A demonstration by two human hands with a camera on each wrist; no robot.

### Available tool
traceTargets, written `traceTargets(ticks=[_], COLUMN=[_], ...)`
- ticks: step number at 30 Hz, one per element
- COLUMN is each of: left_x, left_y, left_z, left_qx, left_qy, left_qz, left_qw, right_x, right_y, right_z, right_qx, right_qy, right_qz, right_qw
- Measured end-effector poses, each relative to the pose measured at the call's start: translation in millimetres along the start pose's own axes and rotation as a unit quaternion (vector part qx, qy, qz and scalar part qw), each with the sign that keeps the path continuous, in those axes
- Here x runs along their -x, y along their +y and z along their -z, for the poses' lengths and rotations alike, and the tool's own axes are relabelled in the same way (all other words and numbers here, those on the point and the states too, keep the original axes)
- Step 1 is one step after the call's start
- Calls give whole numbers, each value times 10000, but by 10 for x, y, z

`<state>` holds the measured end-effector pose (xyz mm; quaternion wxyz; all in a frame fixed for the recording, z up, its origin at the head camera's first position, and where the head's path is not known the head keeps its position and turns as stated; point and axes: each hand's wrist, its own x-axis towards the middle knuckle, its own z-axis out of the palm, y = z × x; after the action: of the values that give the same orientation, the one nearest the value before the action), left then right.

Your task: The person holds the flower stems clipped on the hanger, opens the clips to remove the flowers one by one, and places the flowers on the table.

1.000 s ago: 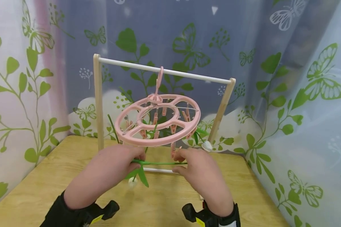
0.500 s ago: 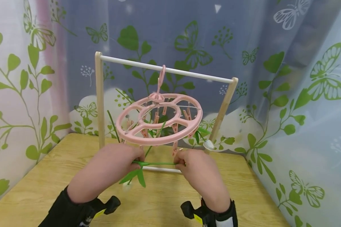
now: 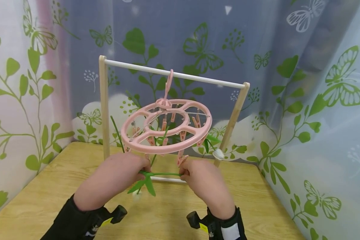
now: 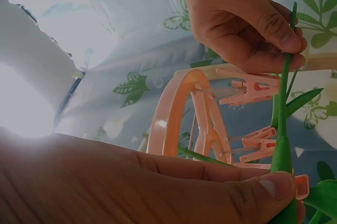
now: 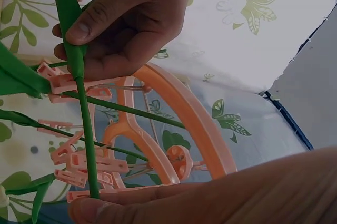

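Observation:
An artificial flower's green stem (image 3: 165, 173) lies level between both hands, below a pink round clip hanger (image 3: 163, 148). My left hand (image 3: 120, 171) pinches its leafy end, thumb on the thick green part (image 4: 282, 155). My right hand (image 3: 202, 183) pinches the thin end between thumb and fingers. A pink clothespin (image 3: 181, 160) hangs tilted right at the right fingertips. In the right wrist view the stem (image 5: 87, 134) crosses in front of several pink clips (image 5: 100, 163). The held stem's flower head is hidden by my left hand.
The hanger hooks over a white rod (image 3: 138, 68) between wooden posts (image 3: 103, 106). Other flower stems are clipped to it, one with a white bloom (image 3: 218, 154) at the right, another with a blurred white bloom (image 3: 137, 194) low down. Patterned curtain (image 3: 312, 110) surrounds the wooden table (image 3: 78, 173).
My right hand has moved left, and its thumb and fingers have closed on the stem's thin end. The clothespin beside it has tilted. My left hand has stayed nearly still.

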<state>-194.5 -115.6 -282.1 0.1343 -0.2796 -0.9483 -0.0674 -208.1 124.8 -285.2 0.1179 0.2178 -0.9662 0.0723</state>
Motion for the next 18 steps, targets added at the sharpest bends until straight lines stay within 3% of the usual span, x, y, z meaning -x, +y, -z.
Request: traceTargets(ticks=[4, 18], left_x=[-16, -12], left_y=[-11, -30], left_z=[-3, -56], left_qx=[-43, 23], left_qy=[-148, -108], left_qz=[-3, -148], left_qw=[9999, 9998], right_x=[-17, -59], right_y=[-7, 0], right_z=[-19, -66], right_qx=[-5, -47], right_qy=[-49, -302], right_qz=[11, -1], right_qw=[10000, 9995])
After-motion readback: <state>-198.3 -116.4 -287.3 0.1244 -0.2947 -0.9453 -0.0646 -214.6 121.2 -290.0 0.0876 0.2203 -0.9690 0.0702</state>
